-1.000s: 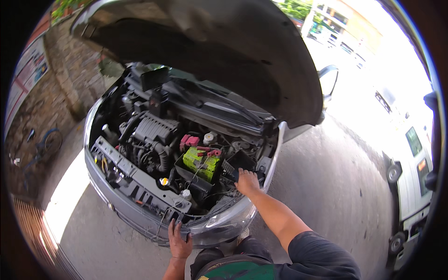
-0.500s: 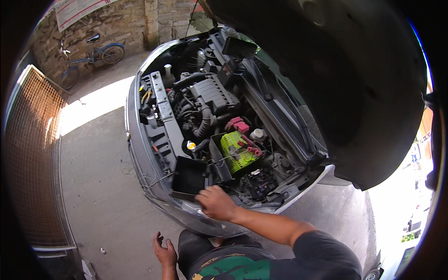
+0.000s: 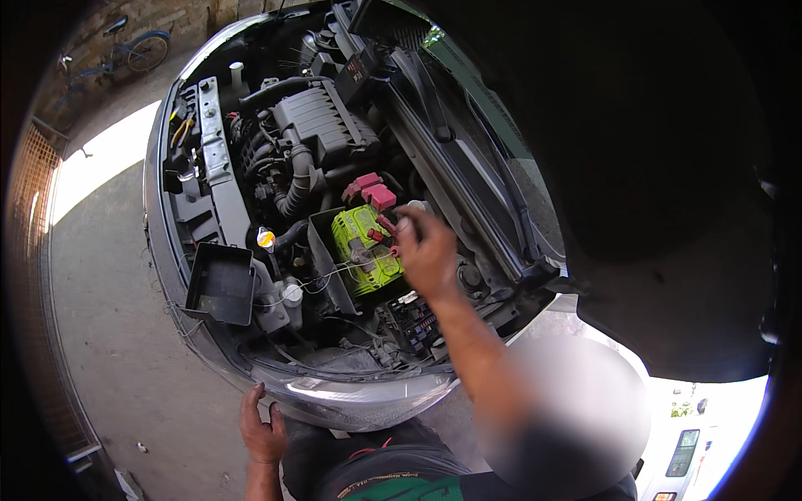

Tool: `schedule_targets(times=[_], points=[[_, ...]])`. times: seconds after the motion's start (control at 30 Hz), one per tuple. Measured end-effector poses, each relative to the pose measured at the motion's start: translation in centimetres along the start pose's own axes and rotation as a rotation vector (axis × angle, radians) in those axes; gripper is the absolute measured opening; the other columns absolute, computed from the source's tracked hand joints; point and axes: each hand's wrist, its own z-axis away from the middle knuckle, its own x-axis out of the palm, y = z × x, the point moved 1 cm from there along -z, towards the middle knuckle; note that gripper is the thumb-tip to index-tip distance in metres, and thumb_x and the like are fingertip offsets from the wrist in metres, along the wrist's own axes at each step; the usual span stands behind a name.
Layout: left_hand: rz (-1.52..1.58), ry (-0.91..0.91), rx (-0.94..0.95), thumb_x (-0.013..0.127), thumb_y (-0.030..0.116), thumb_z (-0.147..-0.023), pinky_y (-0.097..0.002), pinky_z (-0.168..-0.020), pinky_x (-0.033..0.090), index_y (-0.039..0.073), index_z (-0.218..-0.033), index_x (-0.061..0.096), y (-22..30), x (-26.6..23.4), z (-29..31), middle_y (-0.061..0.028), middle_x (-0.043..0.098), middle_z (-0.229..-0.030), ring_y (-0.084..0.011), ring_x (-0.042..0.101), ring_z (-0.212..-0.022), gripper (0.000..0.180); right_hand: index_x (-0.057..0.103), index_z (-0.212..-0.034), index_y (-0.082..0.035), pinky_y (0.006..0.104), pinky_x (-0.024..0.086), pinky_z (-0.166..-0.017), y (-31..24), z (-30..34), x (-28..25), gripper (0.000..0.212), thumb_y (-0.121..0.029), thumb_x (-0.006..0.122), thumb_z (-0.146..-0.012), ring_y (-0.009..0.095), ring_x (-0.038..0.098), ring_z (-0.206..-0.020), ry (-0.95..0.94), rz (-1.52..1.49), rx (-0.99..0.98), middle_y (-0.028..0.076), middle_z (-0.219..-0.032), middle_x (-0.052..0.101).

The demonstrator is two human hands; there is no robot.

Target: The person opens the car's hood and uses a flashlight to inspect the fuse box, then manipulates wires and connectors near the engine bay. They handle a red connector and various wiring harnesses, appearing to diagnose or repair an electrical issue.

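My right hand [image 3: 433,255] reaches over the lime-green car battery [image 3: 368,267], fingers bent and apart. Its fingertips are beside red pieces [image 3: 380,232] on the battery's top, which look like handles or clamps; whether they touch is unclear. My left hand [image 3: 264,427] hangs in front of the bumper, fingers apart and holding nothing. A black box-shaped cover [image 3: 221,284] rests hollow side up at the front edge of the engine bay. Thin wires [image 3: 322,277] run from near it across to the battery. Next to the battery, a fuse box [image 3: 411,324] shows its fuses uncovered.
Overhead on the right, the raised hood [image 3: 668,209] hangs close. A grey engine cover [image 3: 317,123] and a ribbed hose [image 3: 296,184] lie beyond the battery. Outside the car are a mesh panel [image 3: 46,184] and a blue bicycle [image 3: 125,58]. Pink-red covers [image 3: 370,192] sit behind the battery.
My right hand has moved from the black cover at the front edge up and across to the battery's red pieces. The view has come closer to the engine bay. My left hand stays low and open.
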Motion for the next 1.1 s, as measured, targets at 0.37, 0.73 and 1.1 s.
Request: schedule_targets(times=[0.37,0.73,1.1], points=[[-0.212,-0.069,0.194,0.074,0.011,-0.084,-0.0499,-0.108,0.044,0.003,-0.141,0.063,2.3,12.2,-3.4,-0.0161,0.072,-0.132,-0.0352,0.068,-0.118,0.058,0.080,-0.117,0.001,0.0394,0.057,-0.086,20.7,-8.9,2.6,0.031,-0.015,0.081,-0.090,0.021,0.075,-0.090,-0.352,0.084,0.366,0.018,-0.097,0.081],[-0.235,-0.058,0.220,0.073,0.012,-0.081,-0.0498,-0.101,0.044,0.001,-0.134,0.066,3.2,12.1,-3.9,-0.0167,0.074,-0.122,-0.0363,0.068,-0.110,0.054,0.079,-0.113,0.000,0.0434,0.059,-0.090,20.6,-10.7,-0.6,0.027,-0.016,0.077,-0.092,0.033,0.078,-0.098,-0.558,0.168,0.064,0.020,-0.104,0.081],[-0.213,-0.070,0.229,0.072,0.013,-0.081,-0.0494,-0.100,0.044,0.002,-0.124,0.069,3.4,12.2,-4.1,-0.0163,0.074,-0.121,-0.0358,0.067,-0.108,0.045,0.070,-0.142,-0.005,0.0461,0.055,-0.107,24.0,-12.2,-0.6,0.048,-0.008,0.064,-0.094,0.042,0.070,-0.124,-1.048,0.549,-0.085,0.026,-0.131,0.074]])
